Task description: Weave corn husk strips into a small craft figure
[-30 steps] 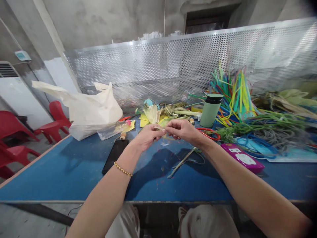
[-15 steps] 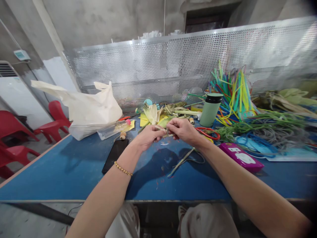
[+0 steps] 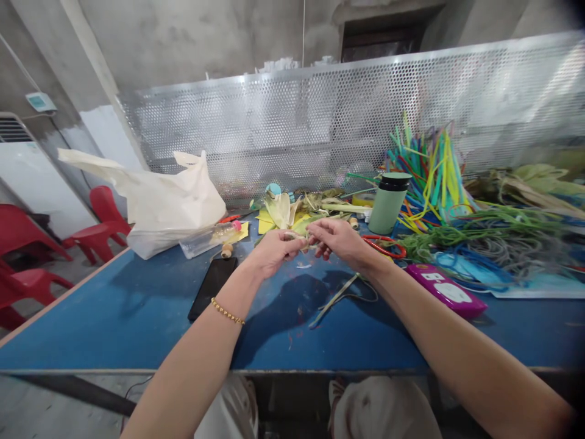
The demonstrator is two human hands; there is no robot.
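My left hand (image 3: 273,251) is closed, pinching a small pale green strip (image 3: 292,235) that looks like plant husk, above the middle of the table. Close beside it, my right hand (image 3: 337,239) pinches the same strip between thumb and forefinger, its other fingers curled loosely. The fingers hide most of the strip. Just beyond the hands lie pale corn husks (image 3: 282,211) on yellow paper (image 3: 265,223). A thin greenish stalk with a cord (image 3: 335,301) rests on the blue table (image 3: 278,341), nearer to me.
To the left are a white plastic bag (image 3: 176,204), a clear bottle (image 3: 223,231) and a black phone (image 3: 212,286). A green tumbler (image 3: 388,204), red-handled scissors (image 3: 388,246), a purple packet (image 3: 445,291) and tangled green cords (image 3: 461,227) lie right. A perforated metal panel (image 3: 256,134) stands behind.
The fingers of my right hand have shifted slightly and opened a little around the strip. My left hand has hardly moved, and the things on the table stay put.
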